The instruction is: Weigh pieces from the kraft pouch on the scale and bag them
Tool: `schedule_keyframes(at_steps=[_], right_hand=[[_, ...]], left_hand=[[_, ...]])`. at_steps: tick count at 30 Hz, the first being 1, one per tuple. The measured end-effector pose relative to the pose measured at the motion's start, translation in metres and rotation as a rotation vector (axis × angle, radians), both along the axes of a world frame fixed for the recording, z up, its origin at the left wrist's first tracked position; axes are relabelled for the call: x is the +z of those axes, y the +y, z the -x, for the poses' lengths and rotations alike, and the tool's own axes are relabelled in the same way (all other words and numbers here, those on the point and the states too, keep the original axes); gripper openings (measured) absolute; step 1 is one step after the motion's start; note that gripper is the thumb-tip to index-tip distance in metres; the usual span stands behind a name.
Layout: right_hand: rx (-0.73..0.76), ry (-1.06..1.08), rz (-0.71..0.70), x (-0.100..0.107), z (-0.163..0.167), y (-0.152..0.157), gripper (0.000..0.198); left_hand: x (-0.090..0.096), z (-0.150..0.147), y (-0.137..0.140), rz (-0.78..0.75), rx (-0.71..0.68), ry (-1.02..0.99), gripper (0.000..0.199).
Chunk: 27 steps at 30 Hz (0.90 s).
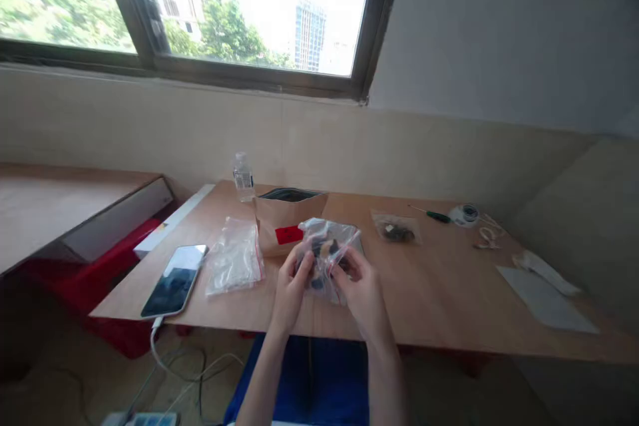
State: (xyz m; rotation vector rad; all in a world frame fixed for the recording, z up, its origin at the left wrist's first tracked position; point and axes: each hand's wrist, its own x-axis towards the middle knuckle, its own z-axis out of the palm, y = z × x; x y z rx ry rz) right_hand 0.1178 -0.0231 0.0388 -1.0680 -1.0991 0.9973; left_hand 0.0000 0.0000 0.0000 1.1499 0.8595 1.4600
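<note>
In the middle of the frame, just above the near edge of the tabletop (439, 306), both hands hold a small clear plastic bag (329, 246) with dark little parts inside it; what the parts are is too blurred to say. The left hand (292, 286) pinches the bag from its left side with the fingers closed around the film, and the right hand (362, 289) grips it from the right and lower side, so the bag hangs between them and seems to be lifted a little off the wood. The bag looks light and very soft, I think it will crumple and bend wherever it is pressed, and the smooth film is probably slippery. The contents can shift to the bottom, so a good hold is likely at the upper edge, or under the lump of parts. Just behind the bag stands a brown paper pouch (284, 223) with a red label, open at the top. To the left of it lies another clear bag (234, 256), then a phone (174, 279) with a cable, and a small bottle (243, 176) further back. To the right are a third small bag (397, 229), a green screwdriver (432, 214) and a round spool (464, 214).
</note>
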Motion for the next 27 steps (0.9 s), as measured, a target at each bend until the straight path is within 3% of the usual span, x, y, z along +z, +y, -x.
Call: schedule_keyframes(at_steps=[8,20,27], right_hand=[[-0.009,0.021,0.029,-0.006,-0.004,0.002,0.033],[-0.056,-0.057,-0.012,-0.017,0.005,0.005,0.021],[-0.079,-0.132,-0.041,-0.015,0.004,0.004,0.021]], left_hand=[[-0.006,-0.002,0.006,-0.006,0.016,-0.026,0.037],[-0.006,-0.011,0.003,0.142,0.329,-0.154,0.044],[-0.003,-0.012,0.006,0.093,0.376,-0.151,0.038]])
